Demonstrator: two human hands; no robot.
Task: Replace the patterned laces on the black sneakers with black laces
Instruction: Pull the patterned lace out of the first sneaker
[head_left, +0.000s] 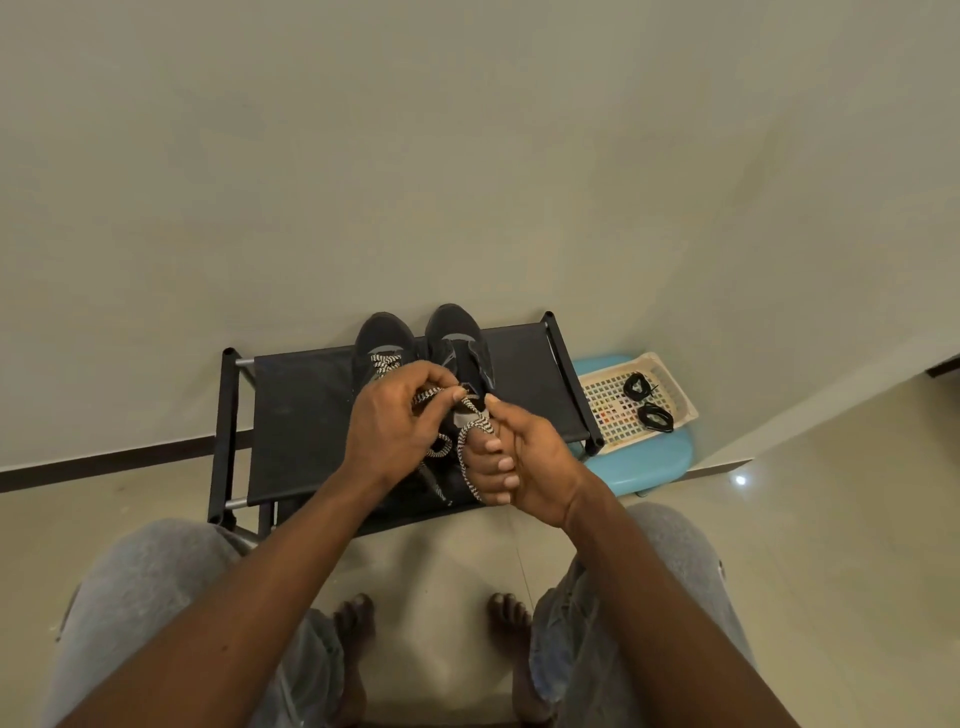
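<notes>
The left hand (395, 421) pinches the black-and-white patterned woven lace (465, 457) while the right hand (524, 462) grips its loop round curled fingers, likely bundling it clear; the black fabric sneakers (454, 332) sit just beyond both hands. The coiled black laces (655, 417) wait to the right of the right hand in a cream plastic basket (680, 395), ready for threading.

The rack (301, 415) has a matt black cloth top and smooth metal tubes (243, 362). The patterned lace (470, 441) is braided cord. The basket (681, 401) is cream plastic lattice, and the floor (831, 493) is glossy tile.

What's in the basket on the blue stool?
Two coiled black laces lie on the basket mesh floor. Colours show through the mesh, unclear what. The rack post covers its near corner.
</notes>
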